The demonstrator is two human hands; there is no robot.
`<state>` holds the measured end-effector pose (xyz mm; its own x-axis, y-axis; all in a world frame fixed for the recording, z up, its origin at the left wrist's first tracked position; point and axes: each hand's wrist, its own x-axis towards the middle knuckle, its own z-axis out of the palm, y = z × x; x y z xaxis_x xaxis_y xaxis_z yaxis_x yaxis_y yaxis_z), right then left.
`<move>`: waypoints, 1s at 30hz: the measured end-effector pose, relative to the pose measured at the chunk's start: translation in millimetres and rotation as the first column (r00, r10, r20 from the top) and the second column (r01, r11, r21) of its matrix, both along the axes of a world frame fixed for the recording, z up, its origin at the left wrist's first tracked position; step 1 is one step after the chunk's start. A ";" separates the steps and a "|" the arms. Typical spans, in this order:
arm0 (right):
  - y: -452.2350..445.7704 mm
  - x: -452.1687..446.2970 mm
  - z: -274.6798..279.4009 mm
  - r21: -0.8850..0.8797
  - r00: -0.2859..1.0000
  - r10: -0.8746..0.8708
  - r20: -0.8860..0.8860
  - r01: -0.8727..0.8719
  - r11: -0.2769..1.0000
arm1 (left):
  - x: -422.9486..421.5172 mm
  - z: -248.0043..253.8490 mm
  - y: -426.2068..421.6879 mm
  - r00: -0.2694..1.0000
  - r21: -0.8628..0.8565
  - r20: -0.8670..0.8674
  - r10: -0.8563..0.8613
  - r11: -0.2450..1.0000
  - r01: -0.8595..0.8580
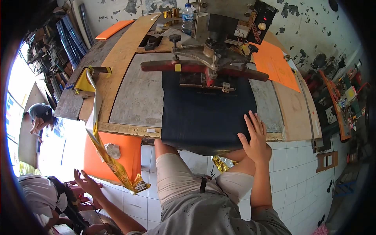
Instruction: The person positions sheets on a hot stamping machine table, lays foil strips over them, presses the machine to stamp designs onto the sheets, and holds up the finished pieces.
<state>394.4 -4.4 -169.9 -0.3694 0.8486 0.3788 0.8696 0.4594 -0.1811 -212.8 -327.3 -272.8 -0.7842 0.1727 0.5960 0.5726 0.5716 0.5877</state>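
Right hand rests spread and relaxed on the black sheet's right edge, left hand open and empty near the orange sheet. I'd keep palm pressure light so that smooth, floppy sheet lies unwrinkled beneath the metal press, drooping over the desk's front; shiny, crinkly foil dangles leftward.
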 end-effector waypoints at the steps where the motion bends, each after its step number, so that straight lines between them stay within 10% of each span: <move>1: 0.4 -0.4 -1.7 -0.011 1.000 -0.003 0.028 0.003 1.000 | 28.5 24.6 28.7 0.994 0.048 -0.092 -0.063 0.997 0.068; 6: -5.1 5.5 -4.7 -0.034 0.998 0.053 0.035 -0.051 0.998 | 175.4 100.9 164.6 0.780 0.032 -0.132 -0.612 0.784 0.620; 9: -20.8 9.1 -0.9 -0.047 0.998 0.060 0.021 -0.059 0.997 | 235.0 126.1 223.5 0.450 -0.194 -0.041 -0.892 0.449 0.872; 30: -51.4 19.6 -73.9 0.246 0.946 0.081 -0.314 -0.001 0.969 | 296.7 83.5 263.2 0.372 -0.517 0.184 -0.910 0.233 0.824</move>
